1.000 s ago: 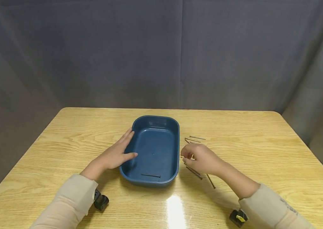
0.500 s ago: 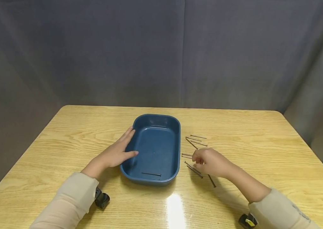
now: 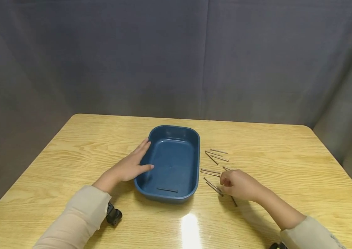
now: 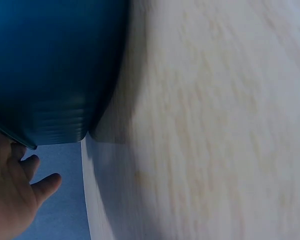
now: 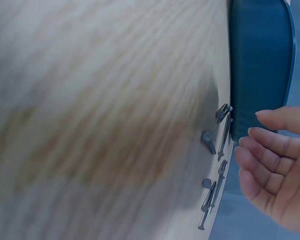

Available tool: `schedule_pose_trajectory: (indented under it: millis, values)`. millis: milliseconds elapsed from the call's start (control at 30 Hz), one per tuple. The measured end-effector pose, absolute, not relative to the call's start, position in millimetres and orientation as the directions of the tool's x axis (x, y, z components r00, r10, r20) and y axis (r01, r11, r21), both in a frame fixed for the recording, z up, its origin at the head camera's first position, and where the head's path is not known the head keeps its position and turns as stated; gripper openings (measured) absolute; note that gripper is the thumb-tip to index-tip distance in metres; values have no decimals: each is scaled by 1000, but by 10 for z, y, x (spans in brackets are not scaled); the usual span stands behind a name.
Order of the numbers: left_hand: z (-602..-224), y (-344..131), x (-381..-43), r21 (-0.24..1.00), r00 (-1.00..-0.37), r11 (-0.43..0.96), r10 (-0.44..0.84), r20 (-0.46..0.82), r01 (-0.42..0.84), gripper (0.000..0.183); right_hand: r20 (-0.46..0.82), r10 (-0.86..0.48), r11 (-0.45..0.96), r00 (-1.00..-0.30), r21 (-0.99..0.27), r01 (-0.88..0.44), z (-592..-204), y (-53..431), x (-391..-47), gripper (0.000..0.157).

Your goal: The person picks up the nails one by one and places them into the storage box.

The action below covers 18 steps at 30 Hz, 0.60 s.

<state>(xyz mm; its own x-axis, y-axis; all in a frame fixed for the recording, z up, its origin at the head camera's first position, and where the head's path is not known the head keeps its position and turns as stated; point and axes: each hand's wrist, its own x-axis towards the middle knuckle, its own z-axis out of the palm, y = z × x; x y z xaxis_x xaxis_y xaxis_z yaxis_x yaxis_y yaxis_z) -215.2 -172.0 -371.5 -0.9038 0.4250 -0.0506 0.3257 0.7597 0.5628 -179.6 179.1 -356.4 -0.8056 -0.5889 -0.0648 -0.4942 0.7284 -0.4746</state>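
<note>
A deep blue plastic tray [image 3: 198, 166] stands mid-table with one nail [image 3: 167, 190] lying on its floor near the front. My left hand [image 3: 130, 167] rests on the tray's left rim, thumb over the inside and fingers stretched along the edge. Right of the tray, several loose nails [image 3: 210, 172] lie scattered on the table. Over the right part of them hovers my right hand [image 3: 241, 185], its fingers loosely bent and partly hiding a couple of nails. In the right wrist view its palm [image 5: 295, 190] shows nothing held, with the nails [image 5: 208, 141] on the table beyond the fingertips.
The wooden table [image 3: 101, 138] has a light glare [image 3: 190, 228] in front of the tray. A grey curtain [image 3: 132, 62] hangs behind the table's far edge. A small black camera [image 3: 113, 215] sits on the left wrist.
My right hand has drawn away from the tray toward the right, uncovering nails beside the tray. The left hand stays at the rim. The head view has shifted slightly.
</note>
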Motion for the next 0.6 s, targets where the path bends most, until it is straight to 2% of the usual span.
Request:
schedule_pose_trajectory:
  millis: [367,600]
  values:
    - [-3692,-1701,-2156,568,-904,758,425,-56,321,78,-183,-514,804,-838,-444,-396,-3571,1895,-1721,10]
    - [-3686,-1709,-2141,567,-905,762,420,-66,313,78,-240,-456,841,-857,-430,-327,-3593,1891,-1690,26]
